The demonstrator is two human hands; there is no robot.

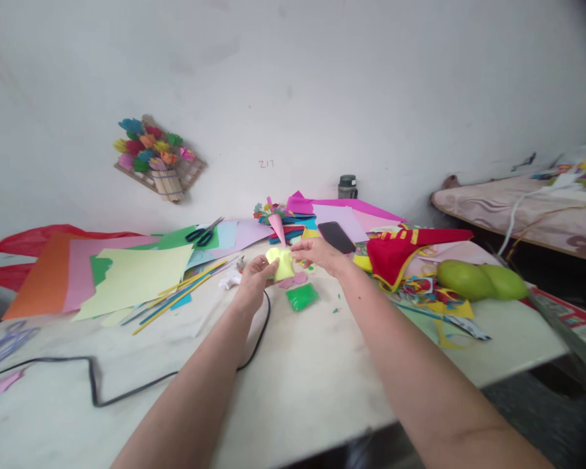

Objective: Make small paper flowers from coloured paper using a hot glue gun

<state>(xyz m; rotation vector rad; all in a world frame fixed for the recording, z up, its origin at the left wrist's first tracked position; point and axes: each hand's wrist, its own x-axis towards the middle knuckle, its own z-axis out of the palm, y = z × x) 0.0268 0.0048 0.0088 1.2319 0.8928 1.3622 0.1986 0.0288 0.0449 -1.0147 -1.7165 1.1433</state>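
Observation:
My left hand grips a small bright yellow packet-like piece, with the thumb over its front. On the piece's other side, my right hand has its fingertips pinched at the right edge. Exactly what the piece is made of cannot be seen. Just below lie a shiny green packet and a pink paper scrap. Behind the hands stands a pink paper cone topped with coloured paper flowers. A white object with a dark cable sits beside my left hand.
Coloured paper sheets, scissors and thin yellow and blue strips lie left. A phone, red cloth, green fruit and a cutter knife are right. A black cable crosses the front. A dark bottle stands by the wall.

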